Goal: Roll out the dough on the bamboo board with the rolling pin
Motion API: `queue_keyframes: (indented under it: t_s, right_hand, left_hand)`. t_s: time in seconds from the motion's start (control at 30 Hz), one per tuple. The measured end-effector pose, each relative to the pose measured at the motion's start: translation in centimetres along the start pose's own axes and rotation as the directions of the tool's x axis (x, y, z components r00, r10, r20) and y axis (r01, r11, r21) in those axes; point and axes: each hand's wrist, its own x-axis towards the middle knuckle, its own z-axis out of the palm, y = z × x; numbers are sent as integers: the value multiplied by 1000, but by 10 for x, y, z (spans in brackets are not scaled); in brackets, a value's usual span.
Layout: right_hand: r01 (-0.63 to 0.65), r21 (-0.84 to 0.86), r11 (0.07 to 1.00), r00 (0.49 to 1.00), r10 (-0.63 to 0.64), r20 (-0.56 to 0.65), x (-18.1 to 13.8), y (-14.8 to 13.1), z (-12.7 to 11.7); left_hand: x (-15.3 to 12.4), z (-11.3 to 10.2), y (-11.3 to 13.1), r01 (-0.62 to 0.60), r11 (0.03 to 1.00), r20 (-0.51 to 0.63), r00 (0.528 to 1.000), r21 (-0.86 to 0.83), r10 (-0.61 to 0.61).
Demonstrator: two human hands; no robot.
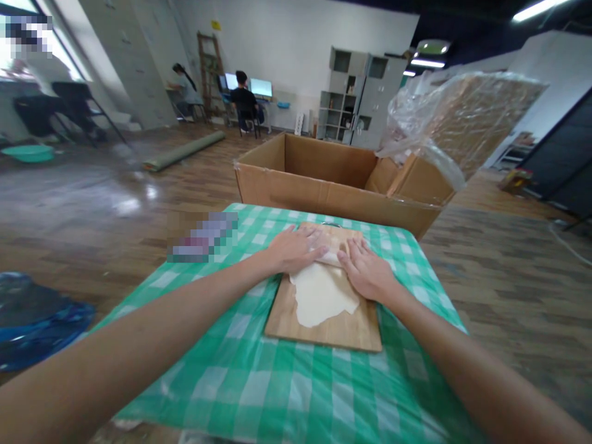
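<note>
A thin, pale sheet of dough [321, 296] with a ragged near edge lies on a wooden cutting board [324, 336]. Across its far part runs a whitish cylinder [329, 259]; I cannot tell whether it is a rolling pin or the dough rolled up. My left hand [298, 248] rests flat over the left end of this cylinder, fingers stretched forward and slightly blurred. Over the right end lies my right hand [367, 268], palm down with its fingers extended. Both hands hide the cylinder's ends. The board's metal handle [330, 224] shows at its far edge.
A green and white checked cloth [222, 370] covers the table. A blurred-out flat object [203, 237] lies at its left edge. Beyond stands a large open cardboard box [296, 179] with plastic wrap [425, 117]. A rolled mat [185, 151] lies on the floor; several people sit farther back.
</note>
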Motion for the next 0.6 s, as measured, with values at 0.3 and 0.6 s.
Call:
queue_keyframes:
  t_s: [0.3, 0.6]
  right_hand:
    - [86, -65, 994, 996, -86, 1, 36, 30, 10]
    - [126, 25, 992, 985, -122, -125, 6, 14, 0]
  left_hand:
    - [35, 0, -11, 19, 999, 36, 999, 29, -21]
    - [-14, -16, 15, -39, 999, -289, 956, 5, 38]
